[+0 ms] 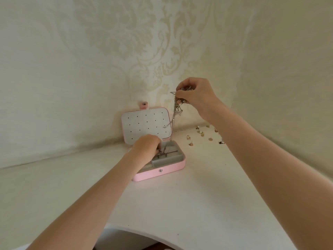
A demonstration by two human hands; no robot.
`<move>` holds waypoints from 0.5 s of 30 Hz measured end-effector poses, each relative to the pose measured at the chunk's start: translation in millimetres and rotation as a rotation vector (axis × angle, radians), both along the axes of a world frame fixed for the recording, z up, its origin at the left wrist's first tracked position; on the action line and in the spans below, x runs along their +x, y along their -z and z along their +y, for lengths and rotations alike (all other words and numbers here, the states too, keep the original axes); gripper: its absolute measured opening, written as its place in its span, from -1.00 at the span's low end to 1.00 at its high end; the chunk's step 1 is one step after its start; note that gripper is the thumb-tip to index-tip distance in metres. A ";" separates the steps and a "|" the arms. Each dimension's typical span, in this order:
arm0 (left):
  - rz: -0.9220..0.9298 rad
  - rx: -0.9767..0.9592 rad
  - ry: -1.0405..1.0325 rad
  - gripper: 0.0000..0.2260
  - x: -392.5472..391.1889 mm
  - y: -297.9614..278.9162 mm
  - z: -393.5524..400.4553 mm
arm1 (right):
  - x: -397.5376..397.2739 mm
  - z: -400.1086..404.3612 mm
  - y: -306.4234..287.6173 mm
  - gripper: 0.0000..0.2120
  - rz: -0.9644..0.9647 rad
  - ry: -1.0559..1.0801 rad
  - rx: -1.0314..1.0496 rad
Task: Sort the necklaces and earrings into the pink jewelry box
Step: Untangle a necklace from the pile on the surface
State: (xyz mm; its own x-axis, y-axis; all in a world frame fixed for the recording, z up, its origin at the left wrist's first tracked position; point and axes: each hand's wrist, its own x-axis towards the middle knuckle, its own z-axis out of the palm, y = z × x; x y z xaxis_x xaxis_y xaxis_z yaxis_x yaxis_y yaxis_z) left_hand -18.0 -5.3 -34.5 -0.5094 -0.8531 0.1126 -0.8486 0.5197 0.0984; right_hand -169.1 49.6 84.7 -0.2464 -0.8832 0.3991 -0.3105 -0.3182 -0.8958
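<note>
Necklaces dangle from your right hand, fist bunched around them above the box, while your left hand pinches a chain into its tray.

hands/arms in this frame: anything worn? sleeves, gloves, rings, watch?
Both forearms are bare right down to the bottom edge of the frame, so no sleeves show. The left hand and right hand have no gloves. No watch or bracelet shows on either wrist. Rings can't be ruled out, because the fingers are curled and partly hidden.
</note>
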 end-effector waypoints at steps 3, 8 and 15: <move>0.028 -0.028 -0.029 -0.89 2.5 0.4 -3.9 | 0.5 1.6 6.1 -0.80 0.008 -0.009 0.035; 0.211 -0.141 -0.067 -0.85 2.8 -8.4 -10.9 | -0.8 3.2 15.4 -0.80 0.004 -0.011 0.068; 1.173 0.431 0.074 -0.86 -14.3 -70.6 11.1 | -2.0 5.3 25.2 -0.87 0.046 -0.178 0.238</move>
State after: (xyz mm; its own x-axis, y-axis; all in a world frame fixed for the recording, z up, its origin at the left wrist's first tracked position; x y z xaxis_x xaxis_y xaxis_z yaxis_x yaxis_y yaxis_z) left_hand -32.3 5.8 36.2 -0.3389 -0.9070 0.2499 -0.1044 0.3002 0.9481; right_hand -171.1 54.9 59.4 -0.0661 -0.9810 0.1824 -0.3110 -0.1535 -0.9379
